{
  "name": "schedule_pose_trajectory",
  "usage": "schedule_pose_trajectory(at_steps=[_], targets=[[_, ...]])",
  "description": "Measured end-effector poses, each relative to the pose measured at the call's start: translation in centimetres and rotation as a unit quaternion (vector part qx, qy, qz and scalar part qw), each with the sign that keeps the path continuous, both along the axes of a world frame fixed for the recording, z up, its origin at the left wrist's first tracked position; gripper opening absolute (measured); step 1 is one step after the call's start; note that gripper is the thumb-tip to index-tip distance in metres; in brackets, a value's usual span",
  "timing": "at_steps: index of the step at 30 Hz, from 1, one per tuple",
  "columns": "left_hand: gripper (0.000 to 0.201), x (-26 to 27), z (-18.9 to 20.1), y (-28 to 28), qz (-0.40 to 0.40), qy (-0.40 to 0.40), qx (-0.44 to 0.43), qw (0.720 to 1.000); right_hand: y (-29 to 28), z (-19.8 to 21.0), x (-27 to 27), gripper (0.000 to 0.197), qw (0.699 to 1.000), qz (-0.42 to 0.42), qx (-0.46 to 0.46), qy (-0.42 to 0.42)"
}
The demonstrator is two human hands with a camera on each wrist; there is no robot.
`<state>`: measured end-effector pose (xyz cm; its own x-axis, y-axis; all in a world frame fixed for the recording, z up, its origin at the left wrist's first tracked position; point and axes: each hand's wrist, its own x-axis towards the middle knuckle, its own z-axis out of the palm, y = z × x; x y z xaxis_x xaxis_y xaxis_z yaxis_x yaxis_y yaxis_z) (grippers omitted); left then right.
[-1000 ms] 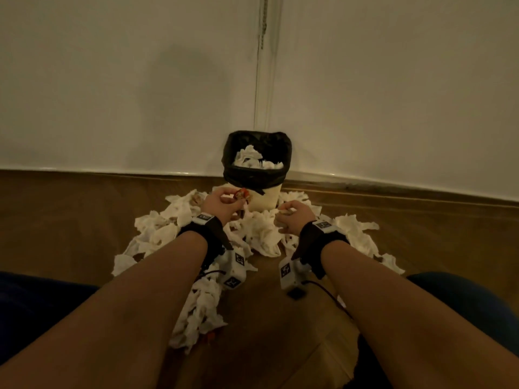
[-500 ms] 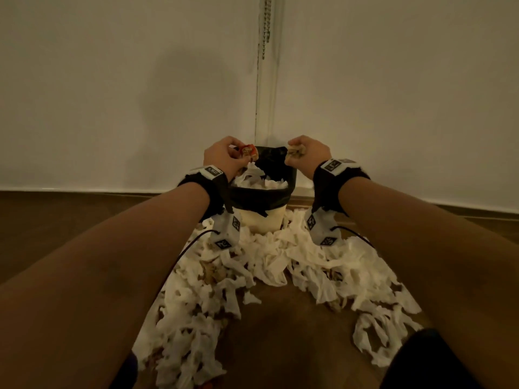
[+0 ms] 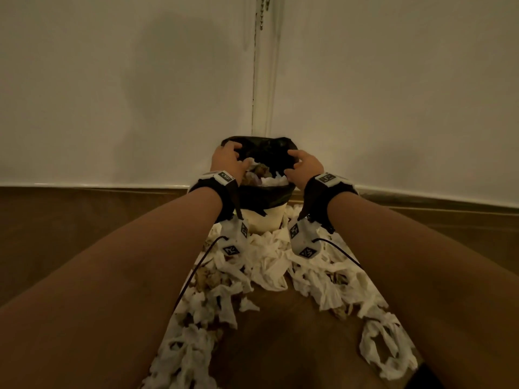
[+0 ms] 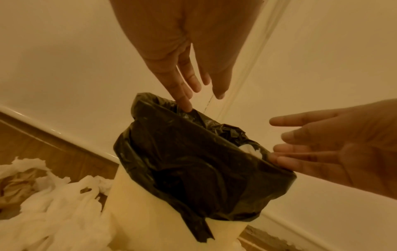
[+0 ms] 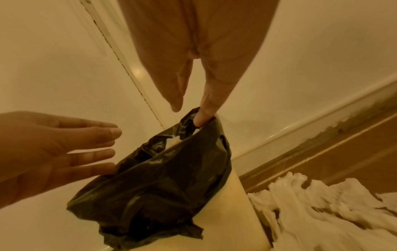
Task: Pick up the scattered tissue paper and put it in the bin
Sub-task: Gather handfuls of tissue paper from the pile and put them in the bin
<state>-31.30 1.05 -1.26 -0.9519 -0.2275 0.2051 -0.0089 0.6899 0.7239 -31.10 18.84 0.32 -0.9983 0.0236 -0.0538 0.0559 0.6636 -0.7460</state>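
A small cream bin (image 3: 265,219) with a black liner (image 4: 182,161) stands on the floor in the corner of the room. Crumpled tissue and scraps (image 3: 265,175) fill it near the rim. My left hand (image 3: 231,157) and right hand (image 3: 300,164) hover over its mouth, fingers spread and holding nothing. In the left wrist view a fingertip of my left hand (image 4: 193,88) touches the liner's rim. The right wrist view shows my right hand (image 5: 193,105) with a fingertip against the liner (image 5: 171,178). White tissue paper (image 3: 266,265) lies scattered on the floor before the bin.
White walls (image 3: 140,94) meet right behind the bin, with a skirting board (image 3: 84,184) along the wooden floor (image 3: 280,318). Tissue strips (image 3: 191,346) trail towards me on both sides. Wrist-camera cables (image 3: 196,268) hang under my forearms.
Both hands held small scraps just above the bin half a second ago. Their fingers have spread now and hold nothing. Earlier still they were down at the tissue pile.
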Motion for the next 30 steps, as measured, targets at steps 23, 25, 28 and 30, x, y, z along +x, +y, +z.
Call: schedule_pose_trajectory(at_steps=[23,25,28,30], targets=[[0.03,16.8,-10.2,1.3,-0.12,-0.247,-0.148,0.95,0.3,-10.7,13.5,0.027,0.981,-0.056,0.015,-0.187],[0.026,17.3,-11.2,1.7,-0.153,-0.273,-0.183,0.932,0.1,-11.4,13.8,0.029,0.98,-0.023,0.059,-0.191],[0.026,17.5,-12.3,2.5,-0.185,-0.283,-0.265,0.903,-0.2,-12.1,14.1,0.03,0.975,0.025,0.108,-0.191],[0.029,17.7,-13.2,2.9,-0.191,-0.263,-0.306,0.895,-0.4,-12.7,14.3,0.028,0.968,0.062,0.148,-0.192]])
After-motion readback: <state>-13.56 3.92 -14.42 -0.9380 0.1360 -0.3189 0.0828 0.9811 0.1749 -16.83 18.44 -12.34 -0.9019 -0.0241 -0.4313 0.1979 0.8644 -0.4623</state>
